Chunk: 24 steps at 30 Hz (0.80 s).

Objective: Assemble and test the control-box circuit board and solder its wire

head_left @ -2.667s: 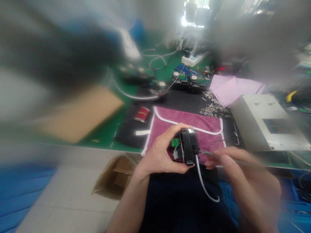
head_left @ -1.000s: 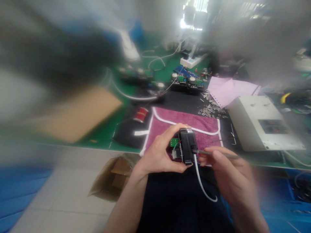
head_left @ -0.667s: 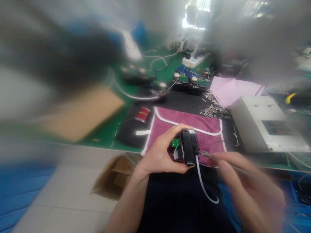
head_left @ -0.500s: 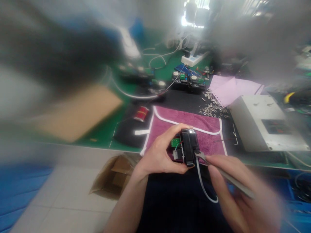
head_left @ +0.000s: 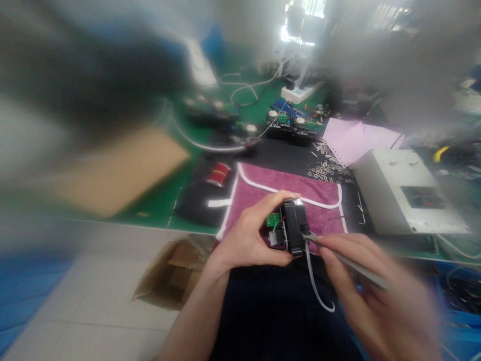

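My left hand [head_left: 248,238] is closed around a small black module [head_left: 293,228] with a green circuit board [head_left: 272,219] on its left side, held just above the near edge of a maroon towel [head_left: 263,188]. A white cable [head_left: 313,281] hangs from the module down over my lap. My right hand [head_left: 370,296], blurred, pinches a thin grey metal tool [head_left: 349,263] whose tip touches the module's right side.
On the green bench lie scattered small metal parts [head_left: 330,170], pink paper [head_left: 356,138], a white box [head_left: 402,193], a red wire spool [head_left: 219,174], circuit boards [head_left: 293,123], a power strip [head_left: 298,92] and brown cardboard [head_left: 120,170]. An open carton [head_left: 169,273] sits on the floor.
My right hand has kept shifting the tool at the module's right side, its handle swinging lower and nearer. My left hand and the module have stayed almost still.
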Each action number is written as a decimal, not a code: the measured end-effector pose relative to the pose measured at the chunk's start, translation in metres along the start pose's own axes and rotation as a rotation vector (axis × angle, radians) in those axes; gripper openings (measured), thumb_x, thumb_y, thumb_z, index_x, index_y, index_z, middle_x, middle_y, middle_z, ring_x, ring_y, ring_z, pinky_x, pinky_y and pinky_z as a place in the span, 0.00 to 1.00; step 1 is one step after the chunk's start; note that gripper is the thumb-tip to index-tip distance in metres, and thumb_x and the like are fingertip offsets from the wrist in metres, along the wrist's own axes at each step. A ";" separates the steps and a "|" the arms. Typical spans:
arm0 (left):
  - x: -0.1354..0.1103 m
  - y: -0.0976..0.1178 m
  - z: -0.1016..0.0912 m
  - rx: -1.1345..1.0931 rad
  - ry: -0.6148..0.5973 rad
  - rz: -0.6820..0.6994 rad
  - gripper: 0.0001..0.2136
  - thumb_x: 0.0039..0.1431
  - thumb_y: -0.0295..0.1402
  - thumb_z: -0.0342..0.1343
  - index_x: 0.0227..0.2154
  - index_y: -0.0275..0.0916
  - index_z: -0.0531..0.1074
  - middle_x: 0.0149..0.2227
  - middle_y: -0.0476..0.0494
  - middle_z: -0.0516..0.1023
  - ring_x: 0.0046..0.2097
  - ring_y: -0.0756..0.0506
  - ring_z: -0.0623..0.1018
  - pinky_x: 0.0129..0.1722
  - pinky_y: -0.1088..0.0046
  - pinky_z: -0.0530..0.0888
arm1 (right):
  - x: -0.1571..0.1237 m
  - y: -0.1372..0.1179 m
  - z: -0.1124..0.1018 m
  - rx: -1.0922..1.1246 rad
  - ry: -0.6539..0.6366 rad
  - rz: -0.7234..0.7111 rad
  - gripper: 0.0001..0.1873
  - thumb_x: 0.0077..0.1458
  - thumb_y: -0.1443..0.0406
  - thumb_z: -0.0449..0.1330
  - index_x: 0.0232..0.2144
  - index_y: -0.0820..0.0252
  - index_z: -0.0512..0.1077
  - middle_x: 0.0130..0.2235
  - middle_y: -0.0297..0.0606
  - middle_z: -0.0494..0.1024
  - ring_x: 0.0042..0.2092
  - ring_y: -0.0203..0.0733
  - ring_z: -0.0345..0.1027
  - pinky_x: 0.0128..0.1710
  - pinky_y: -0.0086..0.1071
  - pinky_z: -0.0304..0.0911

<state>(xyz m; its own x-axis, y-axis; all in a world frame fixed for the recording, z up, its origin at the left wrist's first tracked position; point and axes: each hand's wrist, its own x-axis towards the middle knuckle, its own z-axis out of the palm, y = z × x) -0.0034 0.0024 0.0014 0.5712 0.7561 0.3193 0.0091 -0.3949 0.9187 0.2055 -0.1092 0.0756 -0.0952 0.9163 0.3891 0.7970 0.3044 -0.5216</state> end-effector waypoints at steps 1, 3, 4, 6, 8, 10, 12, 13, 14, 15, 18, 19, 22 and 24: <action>0.000 0.000 0.000 0.008 -0.001 -0.002 0.46 0.45 0.29 0.75 0.69 0.49 0.64 0.65 0.42 0.74 0.62 0.36 0.78 0.65 0.62 0.74 | 0.000 0.000 0.001 0.014 0.011 0.023 0.08 0.69 0.67 0.63 0.48 0.53 0.79 0.44 0.33 0.84 0.41 0.33 0.80 0.49 0.23 0.74; 0.000 0.001 0.000 0.024 -0.004 -0.002 0.46 0.45 0.28 0.75 0.68 0.49 0.64 0.65 0.42 0.74 0.63 0.36 0.78 0.65 0.62 0.74 | 0.000 0.000 0.003 0.044 0.030 0.058 0.08 0.69 0.68 0.63 0.48 0.53 0.80 0.44 0.32 0.83 0.41 0.32 0.79 0.48 0.23 0.73; 0.000 0.002 0.000 0.029 -0.005 -0.006 0.46 0.45 0.28 0.75 0.68 0.49 0.64 0.65 0.43 0.74 0.64 0.36 0.77 0.66 0.63 0.73 | 0.000 0.000 0.004 0.060 0.032 0.063 0.08 0.69 0.68 0.63 0.48 0.53 0.79 0.44 0.32 0.83 0.42 0.32 0.79 0.49 0.23 0.73; -0.001 0.002 -0.001 0.035 -0.006 -0.035 0.46 0.45 0.27 0.75 0.68 0.49 0.64 0.66 0.42 0.73 0.65 0.36 0.77 0.67 0.62 0.73 | 0.000 -0.001 0.006 0.085 0.030 0.036 0.09 0.69 0.69 0.63 0.49 0.55 0.79 0.45 0.33 0.83 0.44 0.32 0.79 0.49 0.23 0.72; -0.002 0.001 -0.001 0.046 -0.005 -0.082 0.45 0.45 0.26 0.74 0.68 0.49 0.65 0.65 0.42 0.74 0.63 0.35 0.78 0.65 0.62 0.75 | 0.002 -0.003 0.008 0.097 0.032 -0.001 0.10 0.69 0.70 0.63 0.50 0.57 0.78 0.46 0.35 0.82 0.46 0.33 0.79 0.50 0.24 0.72; -0.002 -0.001 -0.002 0.054 -0.002 -0.108 0.45 0.44 0.25 0.73 0.68 0.49 0.64 0.64 0.42 0.75 0.61 0.35 0.79 0.63 0.61 0.76 | 0.004 -0.003 0.010 0.113 0.037 -0.005 0.10 0.69 0.71 0.63 0.50 0.58 0.78 0.45 0.36 0.82 0.46 0.33 0.78 0.50 0.25 0.72; -0.001 -0.003 -0.003 0.052 -0.016 -0.111 0.46 0.44 0.24 0.72 0.68 0.49 0.64 0.63 0.42 0.76 0.60 0.35 0.80 0.62 0.61 0.77 | 0.005 -0.003 0.010 0.148 0.035 0.035 0.09 0.69 0.71 0.62 0.49 0.58 0.78 0.44 0.36 0.82 0.45 0.33 0.78 0.48 0.26 0.72; -0.001 -0.003 -0.003 0.050 -0.024 -0.106 0.46 0.44 0.25 0.72 0.68 0.49 0.64 0.63 0.42 0.76 0.59 0.35 0.80 0.61 0.61 0.78 | 0.005 -0.002 0.010 0.170 0.036 0.061 0.08 0.70 0.71 0.61 0.49 0.58 0.78 0.44 0.36 0.82 0.44 0.34 0.78 0.47 0.27 0.72; 0.000 -0.003 -0.002 0.050 -0.027 -0.096 0.45 0.44 0.25 0.72 0.68 0.49 0.65 0.63 0.42 0.76 0.59 0.36 0.80 0.61 0.61 0.78 | 0.005 -0.001 0.010 0.191 0.036 0.086 0.08 0.70 0.70 0.61 0.48 0.57 0.78 0.43 0.36 0.82 0.44 0.34 0.78 0.46 0.28 0.72; 0.001 -0.002 -0.002 0.052 -0.024 -0.086 0.45 0.45 0.26 0.72 0.67 0.49 0.65 0.63 0.42 0.76 0.59 0.36 0.80 0.61 0.62 0.78 | 0.005 -0.001 0.009 0.207 0.037 0.103 0.07 0.70 0.69 0.61 0.47 0.57 0.78 0.43 0.36 0.82 0.43 0.35 0.78 0.46 0.28 0.73; 0.001 -0.001 0.000 0.064 0.001 -0.062 0.43 0.46 0.28 0.73 0.67 0.48 0.65 0.64 0.41 0.75 0.60 0.36 0.80 0.61 0.63 0.77 | 0.005 0.000 0.009 0.194 0.042 0.078 0.07 0.70 0.69 0.62 0.48 0.57 0.78 0.43 0.36 0.82 0.44 0.36 0.78 0.47 0.29 0.72; 0.001 0.000 0.001 0.064 0.006 -0.058 0.43 0.47 0.28 0.73 0.67 0.48 0.65 0.64 0.40 0.75 0.60 0.36 0.79 0.61 0.63 0.77 | 0.005 -0.001 0.009 0.170 0.043 0.052 0.08 0.69 0.70 0.62 0.48 0.57 0.78 0.44 0.37 0.82 0.44 0.36 0.78 0.48 0.29 0.72; 0.001 0.001 0.001 0.050 0.008 -0.047 0.43 0.46 0.29 0.74 0.67 0.47 0.65 0.64 0.40 0.75 0.60 0.37 0.79 0.61 0.64 0.77 | 0.004 -0.001 0.010 0.099 0.040 -0.013 0.09 0.69 0.71 0.62 0.49 0.58 0.78 0.45 0.37 0.83 0.46 0.36 0.79 0.51 0.28 0.71; 0.001 0.002 0.001 0.042 0.010 -0.042 0.44 0.45 0.29 0.74 0.67 0.48 0.65 0.63 0.41 0.75 0.60 0.37 0.79 0.61 0.64 0.76 | 0.003 -0.001 0.011 0.087 0.039 0.000 0.08 0.69 0.70 0.63 0.48 0.58 0.78 0.45 0.36 0.83 0.46 0.35 0.79 0.51 0.27 0.71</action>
<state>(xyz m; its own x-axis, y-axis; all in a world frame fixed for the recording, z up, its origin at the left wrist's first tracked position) -0.0025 0.0017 0.0035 0.5616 0.7773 0.2835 0.0669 -0.3843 0.9208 0.1980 -0.1037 0.0692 -0.0702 0.9059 0.4176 0.7418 0.3273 -0.5854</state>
